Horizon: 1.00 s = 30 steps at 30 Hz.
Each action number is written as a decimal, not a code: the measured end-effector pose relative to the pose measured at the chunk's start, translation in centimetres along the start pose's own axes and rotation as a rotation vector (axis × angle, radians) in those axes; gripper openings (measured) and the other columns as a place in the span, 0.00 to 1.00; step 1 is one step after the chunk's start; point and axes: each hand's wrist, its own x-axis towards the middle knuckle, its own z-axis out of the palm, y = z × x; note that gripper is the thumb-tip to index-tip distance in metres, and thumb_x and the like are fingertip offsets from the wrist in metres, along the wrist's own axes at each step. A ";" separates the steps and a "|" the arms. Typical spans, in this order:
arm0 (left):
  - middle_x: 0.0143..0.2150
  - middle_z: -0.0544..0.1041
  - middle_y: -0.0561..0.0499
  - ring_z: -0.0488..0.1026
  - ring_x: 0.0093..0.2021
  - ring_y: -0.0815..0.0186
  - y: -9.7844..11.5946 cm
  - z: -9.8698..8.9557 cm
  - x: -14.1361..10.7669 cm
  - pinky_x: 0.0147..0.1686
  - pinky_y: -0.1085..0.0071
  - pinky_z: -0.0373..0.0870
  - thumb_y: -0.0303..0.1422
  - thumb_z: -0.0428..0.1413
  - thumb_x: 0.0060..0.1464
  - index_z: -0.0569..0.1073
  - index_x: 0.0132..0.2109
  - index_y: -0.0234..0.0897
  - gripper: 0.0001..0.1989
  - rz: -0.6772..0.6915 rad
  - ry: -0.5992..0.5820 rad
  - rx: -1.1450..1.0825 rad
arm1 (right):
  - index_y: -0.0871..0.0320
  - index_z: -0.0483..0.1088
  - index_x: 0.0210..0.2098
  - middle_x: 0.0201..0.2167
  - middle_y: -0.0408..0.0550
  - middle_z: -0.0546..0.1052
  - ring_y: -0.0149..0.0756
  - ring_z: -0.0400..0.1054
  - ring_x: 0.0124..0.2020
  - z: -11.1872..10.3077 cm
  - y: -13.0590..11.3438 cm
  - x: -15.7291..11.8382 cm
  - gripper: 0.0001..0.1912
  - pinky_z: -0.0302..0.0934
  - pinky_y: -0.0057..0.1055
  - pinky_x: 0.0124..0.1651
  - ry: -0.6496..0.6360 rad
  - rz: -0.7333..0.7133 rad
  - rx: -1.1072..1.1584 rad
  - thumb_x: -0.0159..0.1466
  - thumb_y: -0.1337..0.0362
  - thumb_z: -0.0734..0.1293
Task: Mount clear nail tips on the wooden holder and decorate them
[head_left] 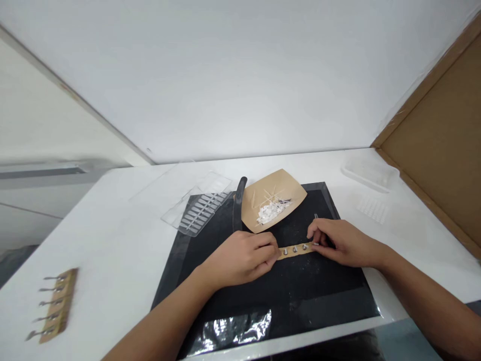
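Observation:
A narrow tan strip (290, 252) with several small shiny metal-like pieces along it lies across the black mat (240, 286). My left hand (246, 258) has its fingers closed on the strip's left end. At the other end, my right hand (340, 242) is closed, its thumb and fingers curled close together at the strip. A tiny whitish piece shows by those fingertips, and a thin clear tip sticks up above the hand; what exactly it grips I cannot make out. Just beyond the hands sits a tan tray (293, 188) with white bits and thin sticks in it.
A black curved bar (238, 203) stands beside the tray. Clear plastic sheets with pale nail-shaped tips (203, 213) lie to the left. A tan holder (62, 306) with several metal pins is at the far left. A clear plastic box (370, 173) lies back right, by a brown board (439, 125).

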 end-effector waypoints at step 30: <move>0.40 0.82 0.51 0.77 0.29 0.69 0.0 0.1 0.0 0.27 0.71 0.70 0.31 0.52 0.72 0.75 0.44 0.37 0.08 0.038 -0.023 0.123 | 0.50 0.76 0.53 0.43 0.43 0.82 0.34 0.77 0.40 -1.2 0.7 0.0 0.14 0.70 0.30 0.45 -0.011 -0.054 0.116 0.68 0.67 0.70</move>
